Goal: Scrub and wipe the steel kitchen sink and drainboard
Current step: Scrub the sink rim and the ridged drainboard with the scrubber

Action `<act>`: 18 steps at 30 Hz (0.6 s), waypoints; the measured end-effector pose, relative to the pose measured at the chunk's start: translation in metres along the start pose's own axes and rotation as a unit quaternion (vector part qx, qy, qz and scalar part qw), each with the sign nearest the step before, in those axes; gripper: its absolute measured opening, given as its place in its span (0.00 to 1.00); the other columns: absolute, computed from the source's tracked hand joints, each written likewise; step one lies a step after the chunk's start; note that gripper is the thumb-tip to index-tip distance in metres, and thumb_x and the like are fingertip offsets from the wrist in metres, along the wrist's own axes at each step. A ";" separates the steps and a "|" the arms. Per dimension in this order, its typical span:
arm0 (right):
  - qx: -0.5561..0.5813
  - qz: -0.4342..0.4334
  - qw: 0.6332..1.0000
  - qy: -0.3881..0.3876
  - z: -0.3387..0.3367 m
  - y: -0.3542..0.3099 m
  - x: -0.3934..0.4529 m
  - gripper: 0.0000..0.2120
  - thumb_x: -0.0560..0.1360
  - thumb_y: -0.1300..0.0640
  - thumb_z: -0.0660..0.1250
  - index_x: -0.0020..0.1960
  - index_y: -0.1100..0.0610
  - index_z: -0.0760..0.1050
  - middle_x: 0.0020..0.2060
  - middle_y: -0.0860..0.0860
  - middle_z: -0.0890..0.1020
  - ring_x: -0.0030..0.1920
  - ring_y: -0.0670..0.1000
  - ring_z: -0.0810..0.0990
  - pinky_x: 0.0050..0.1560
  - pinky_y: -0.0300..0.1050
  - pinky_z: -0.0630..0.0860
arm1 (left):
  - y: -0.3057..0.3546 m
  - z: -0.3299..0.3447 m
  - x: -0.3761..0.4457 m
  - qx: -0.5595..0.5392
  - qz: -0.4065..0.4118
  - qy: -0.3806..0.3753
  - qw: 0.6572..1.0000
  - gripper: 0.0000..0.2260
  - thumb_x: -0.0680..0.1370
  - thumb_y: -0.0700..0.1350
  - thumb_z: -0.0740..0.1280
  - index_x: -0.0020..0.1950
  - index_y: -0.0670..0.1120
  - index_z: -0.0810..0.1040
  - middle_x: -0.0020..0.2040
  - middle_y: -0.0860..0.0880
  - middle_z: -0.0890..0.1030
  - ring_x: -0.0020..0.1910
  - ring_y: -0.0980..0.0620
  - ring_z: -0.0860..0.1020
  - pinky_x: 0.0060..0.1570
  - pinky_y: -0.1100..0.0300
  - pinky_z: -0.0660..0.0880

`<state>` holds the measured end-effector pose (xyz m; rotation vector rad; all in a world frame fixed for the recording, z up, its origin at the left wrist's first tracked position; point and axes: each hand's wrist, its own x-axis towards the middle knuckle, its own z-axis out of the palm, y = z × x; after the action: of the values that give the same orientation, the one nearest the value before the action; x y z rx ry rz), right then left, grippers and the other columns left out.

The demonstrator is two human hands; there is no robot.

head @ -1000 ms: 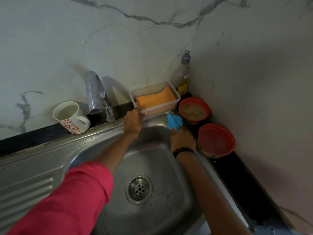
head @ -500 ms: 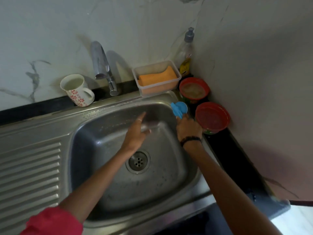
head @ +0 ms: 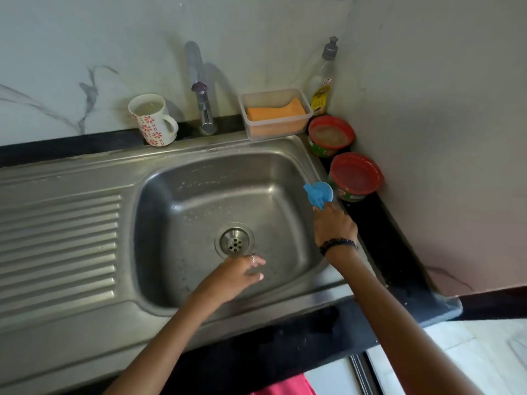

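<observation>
**Left hand drawn back from the rear rim to the basin floor**

Measured against the drain (head: 235, 241): 1 second ago the left hand (head: 238, 273) was far behind it, touching the back rim beside the clear tub (head: 275, 114) with the orange sponge (head: 275, 112). Half a second ago it hovered over the rear half of the basin. Now it sits just in front of the drain, low over the basin floor. It came away carrying nothing, so the sponge lies untouched in its tub, well behind and right of the drain. My reading is that scrubbing has not begun in earnest.

The right hand (head: 334, 223) has kept its place right of the drain, at the sink (head: 159, 195) basin's right rim, fingers pinching a small blue scrubber (head: 318, 193) held above the rim, near the closer red-lidded tub (head: 355, 176).

Pose: the left forearm reaches in from the front edge, palm down, fingers loosely spread and relaxed, gripping nothing. The right arm slants in from the front right, wrist raised, knuckles up. The drainboard (head: 60, 246) lies left of the drain, with neither hand on it.
</observation>
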<state>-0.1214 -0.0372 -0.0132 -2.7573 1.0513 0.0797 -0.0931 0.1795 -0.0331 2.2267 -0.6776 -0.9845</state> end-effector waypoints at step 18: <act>0.163 0.028 0.977 -0.134 -0.043 0.057 -0.066 0.22 0.79 0.47 0.54 0.66 0.61 0.68 0.58 0.62 0.76 0.57 0.61 0.75 0.48 0.47 0.68 | 0.007 0.070 -0.102 0.109 0.002 0.098 0.989 0.32 0.77 0.53 0.64 0.76 0.49 0.54 0.77 0.53 0.53 0.75 0.56 0.50 0.73 0.59 0.51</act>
<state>-0.2096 -0.0439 0.0281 -2.3449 0.9720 0.2539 -0.2096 0.2186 -0.0188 2.4698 -0.7285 -0.7050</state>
